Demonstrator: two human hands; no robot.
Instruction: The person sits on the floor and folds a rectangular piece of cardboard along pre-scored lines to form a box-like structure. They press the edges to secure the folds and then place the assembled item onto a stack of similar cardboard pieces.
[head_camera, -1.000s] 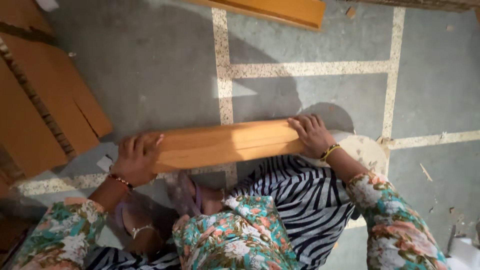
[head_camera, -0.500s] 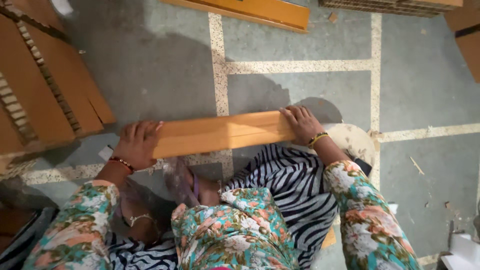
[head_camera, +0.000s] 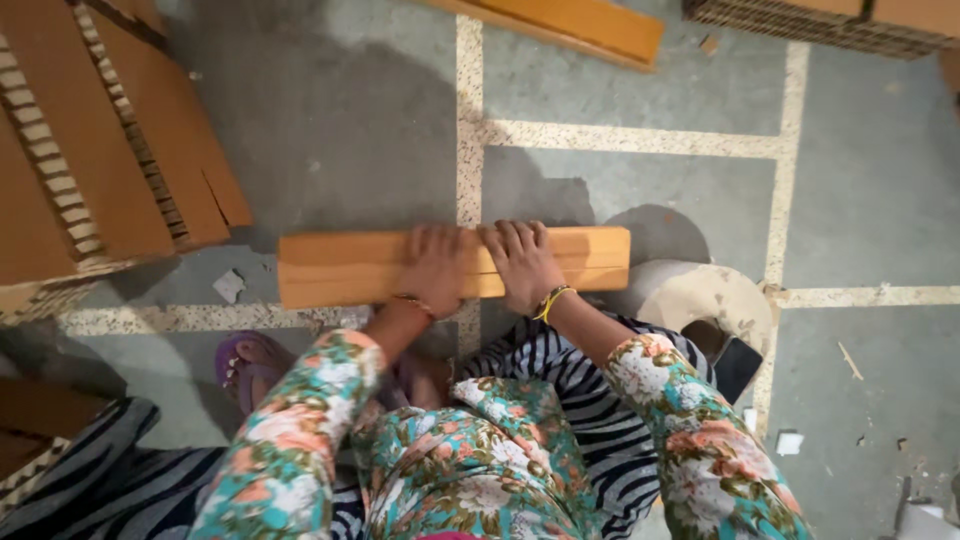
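Observation:
A long flat folded cardboard piece (head_camera: 340, 268), orange-brown, lies across the grey floor in front of me. My left hand (head_camera: 435, 268) presses flat on its middle, fingers spread. My right hand (head_camera: 522, 262) presses down right beside it, fingers also flat on the cardboard. Both wrists carry bangles. My floral sleeves and striped clothing fill the lower part of the head view.
Stacked corrugated cardboard sheets (head_camera: 90, 170) lie at the left. Another folded cardboard piece (head_camera: 580, 25) lies at the top, more sheets (head_camera: 830, 25) at the top right. A round pale seat (head_camera: 700, 295) sits by my right side. A purple sandal (head_camera: 250, 365) is at lower left.
Both hands have slid from the ends of the cardboard piece to its middle and now lie side by side. The view has shifted slightly.

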